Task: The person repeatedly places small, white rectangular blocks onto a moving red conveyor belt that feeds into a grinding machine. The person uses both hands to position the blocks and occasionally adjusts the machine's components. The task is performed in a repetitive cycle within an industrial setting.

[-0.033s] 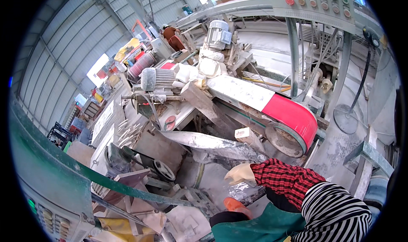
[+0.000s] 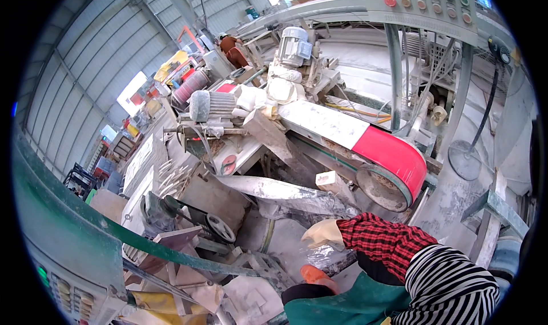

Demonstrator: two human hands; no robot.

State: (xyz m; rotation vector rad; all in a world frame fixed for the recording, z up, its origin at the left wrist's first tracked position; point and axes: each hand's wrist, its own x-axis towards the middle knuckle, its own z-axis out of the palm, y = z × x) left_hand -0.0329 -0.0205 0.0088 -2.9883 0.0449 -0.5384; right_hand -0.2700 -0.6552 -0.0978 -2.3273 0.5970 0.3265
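My right hand [image 2: 322, 233], in a pale beige glove, hangs at the lower middle with its fingers pointing down and left. Nothing shows in it, and the fingers look loosely stretched. A red-and-black checked sleeve [image 2: 379, 239] covers the forearm, above a black-and-white striped sleeve [image 2: 454, 282]. Just below the hand lies a shiny, clear plastic-like sheet [image 2: 328, 257]; whether they touch I cannot tell. A green apron [image 2: 354, 302] drapes my lap beside dark trousers and an orange shoe [image 2: 317, 276]. My left hand is out of view.
A dusty belt machine with a red-and-white guard [image 2: 394, 159] and motors [image 2: 294, 46] stands ahead. Wooden beams [image 2: 279, 145] lean by it. A green rail [image 2: 188, 259] crosses at left. Button panels [image 2: 428, 5] flank me. A person [image 2: 233, 51] stands far off.
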